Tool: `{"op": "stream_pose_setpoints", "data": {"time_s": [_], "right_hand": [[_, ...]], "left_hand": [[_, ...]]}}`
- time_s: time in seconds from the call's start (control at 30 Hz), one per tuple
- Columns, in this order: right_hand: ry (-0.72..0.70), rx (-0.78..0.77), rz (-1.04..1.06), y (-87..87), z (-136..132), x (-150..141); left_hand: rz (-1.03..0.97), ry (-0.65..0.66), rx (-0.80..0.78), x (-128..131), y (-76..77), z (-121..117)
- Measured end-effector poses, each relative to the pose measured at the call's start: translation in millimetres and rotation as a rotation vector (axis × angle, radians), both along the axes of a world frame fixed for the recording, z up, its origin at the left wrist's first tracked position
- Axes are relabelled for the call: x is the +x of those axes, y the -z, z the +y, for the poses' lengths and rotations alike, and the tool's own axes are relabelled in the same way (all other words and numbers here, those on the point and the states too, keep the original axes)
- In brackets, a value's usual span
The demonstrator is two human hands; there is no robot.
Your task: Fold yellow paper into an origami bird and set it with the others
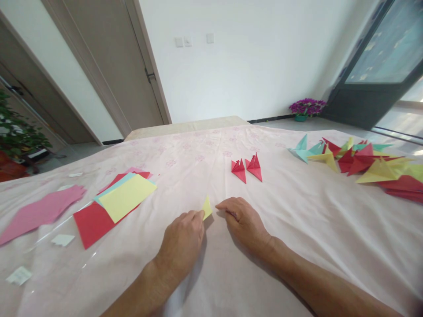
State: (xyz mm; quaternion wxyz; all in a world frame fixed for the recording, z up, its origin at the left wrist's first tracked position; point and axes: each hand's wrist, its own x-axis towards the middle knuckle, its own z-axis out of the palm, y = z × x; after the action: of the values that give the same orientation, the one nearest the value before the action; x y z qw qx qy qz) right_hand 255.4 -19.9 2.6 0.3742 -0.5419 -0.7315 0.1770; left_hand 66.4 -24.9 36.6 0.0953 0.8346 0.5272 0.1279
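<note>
My left hand [185, 237] is closed on a small folded piece of yellow paper [207, 208], whose pointed tip stands up past the fingertips. Just right of it, my right hand [243, 220] has its index finger stretched toward the paper, with a small gap between them. Nothing shows in the right hand; its other fingers are curled and partly hidden. Beyond both hands, two red origami cranes [238, 170] stand side by side on the pale cloth [185, 176].
At left lie yellow paper sheets [128, 198], red paper [95, 224], pink paper [42, 211] and white scraps [62, 240]. A pile of red, yellow and green folded cranes [363, 160] sits at right. Behind are a door [109, 57] and purple flowers [306, 107].
</note>
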Motion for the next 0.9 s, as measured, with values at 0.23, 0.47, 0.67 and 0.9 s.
{"op": "stream_pose_setpoints", "data": {"time_s": [0.23,0.47,0.67,0.9], "right_hand": [[0.023,-0.400,0.630,-11.8,3.2,0.4],[0.029,-0.418,0.714,-9.2,11.2,-6.0],[0.034,-0.382,0.403,-1.8,19.1,-1.8],[0.073,-0.279,0.000,-7.7,15.2,-2.8]], "left_hand": [[-1.231,-0.222,-0.642,0.5,11.9,13.0],[-1.363,-0.208,-0.962,21.0,18.0,-9.8],[-0.365,0.016,-0.617,-1.5,-7.1,4.2],[-0.309,0.368,-0.069,-6.4,5.3,22.2]]}}
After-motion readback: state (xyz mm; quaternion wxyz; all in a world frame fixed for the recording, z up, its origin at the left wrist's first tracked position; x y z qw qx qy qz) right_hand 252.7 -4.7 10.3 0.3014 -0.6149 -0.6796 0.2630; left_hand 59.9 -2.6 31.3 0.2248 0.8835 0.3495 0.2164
